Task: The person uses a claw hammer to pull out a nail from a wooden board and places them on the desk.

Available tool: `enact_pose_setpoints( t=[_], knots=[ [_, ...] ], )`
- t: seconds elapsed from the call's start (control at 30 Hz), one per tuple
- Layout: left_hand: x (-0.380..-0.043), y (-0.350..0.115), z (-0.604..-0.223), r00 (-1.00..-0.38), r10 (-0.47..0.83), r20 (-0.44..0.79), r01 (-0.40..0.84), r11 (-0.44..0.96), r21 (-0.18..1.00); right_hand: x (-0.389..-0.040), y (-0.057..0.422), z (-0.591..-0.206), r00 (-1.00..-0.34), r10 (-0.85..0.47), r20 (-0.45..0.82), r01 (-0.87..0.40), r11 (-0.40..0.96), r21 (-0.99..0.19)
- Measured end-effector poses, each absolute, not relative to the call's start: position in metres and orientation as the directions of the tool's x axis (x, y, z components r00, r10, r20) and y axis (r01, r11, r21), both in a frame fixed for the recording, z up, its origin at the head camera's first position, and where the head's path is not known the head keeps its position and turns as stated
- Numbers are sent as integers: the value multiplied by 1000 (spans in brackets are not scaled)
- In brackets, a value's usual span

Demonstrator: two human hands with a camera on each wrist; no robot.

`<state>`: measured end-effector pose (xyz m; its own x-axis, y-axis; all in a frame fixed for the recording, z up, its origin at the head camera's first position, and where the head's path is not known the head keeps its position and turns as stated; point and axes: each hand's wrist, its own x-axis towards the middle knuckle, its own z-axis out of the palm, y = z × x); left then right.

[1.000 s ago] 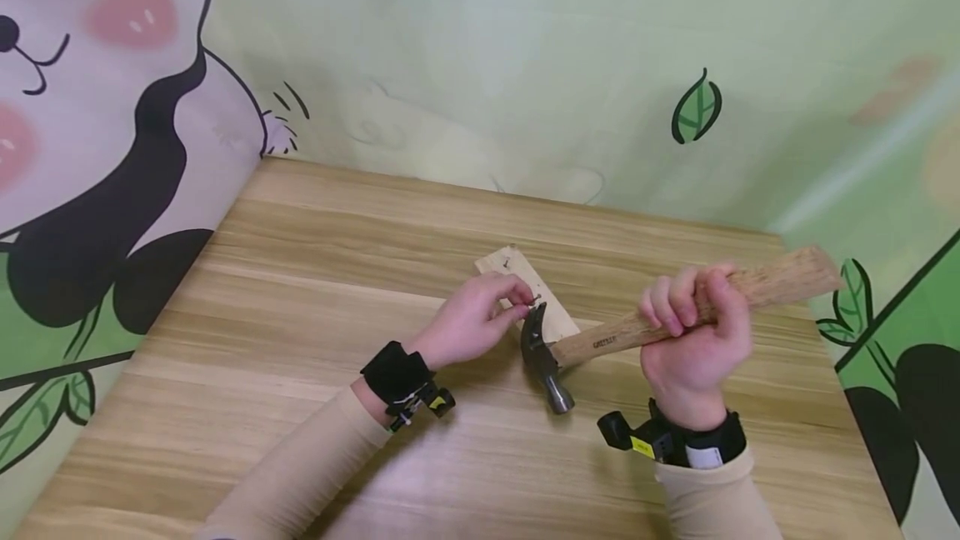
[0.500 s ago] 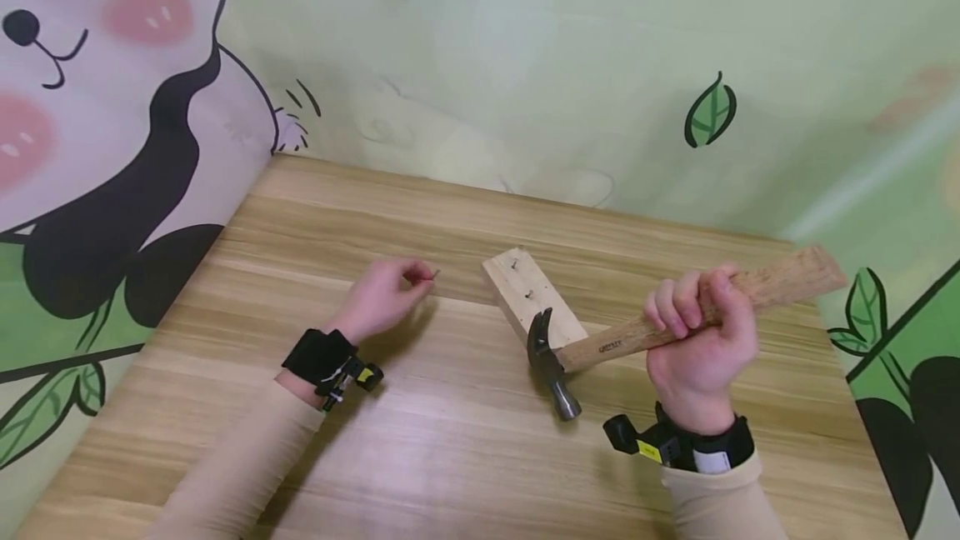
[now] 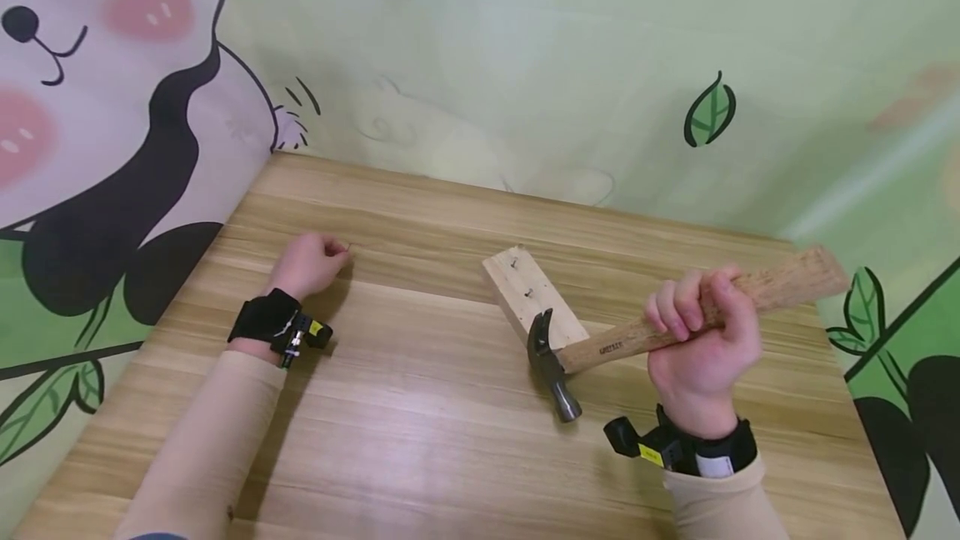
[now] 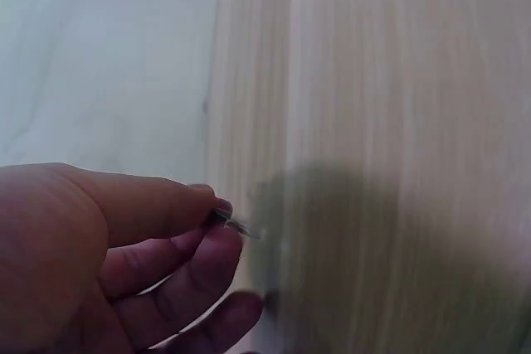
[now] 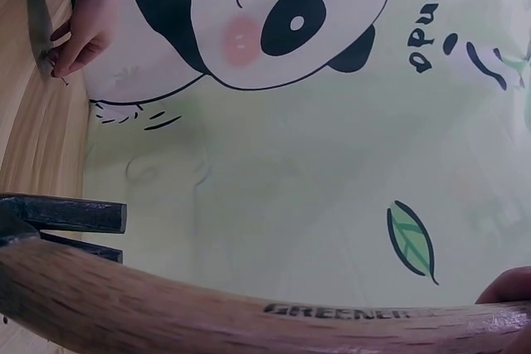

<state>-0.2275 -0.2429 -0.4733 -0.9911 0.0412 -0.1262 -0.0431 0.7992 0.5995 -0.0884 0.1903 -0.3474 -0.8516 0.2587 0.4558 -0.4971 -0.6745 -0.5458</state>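
I see a pale wooden block [image 3: 536,280] lying with two nails [image 3: 514,264] standing in its top. The claw hammer [image 3: 617,347], wooden-handled, slants rightward past its near end; well left, probably another nail [image 4: 239,227] is pinched.

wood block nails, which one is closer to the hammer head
The nail nearer the middle of the block; the other nail stands by its far end, farther away.
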Motion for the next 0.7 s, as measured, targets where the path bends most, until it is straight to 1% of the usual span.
enact_pose_setpoints(
  t=[0.13, 0.27, 0.7],
  knots=[
    [-231, -249, -479, -989, -37, -140, -110, 820, 562, -86, 190, -346, -853, 250, 458, -492, -677, -547],
    [-232, -250, -483, -988, -89, -125, -143, 826, 546, -84, 189, -344, -851, 244, 464, -491, -682, -542],
    [-228, -248, -486, -988, -130, -87, -156, 828, 539, -81, 185, -344, -850, 242, 467, -494, -673, -550]
  ],
)
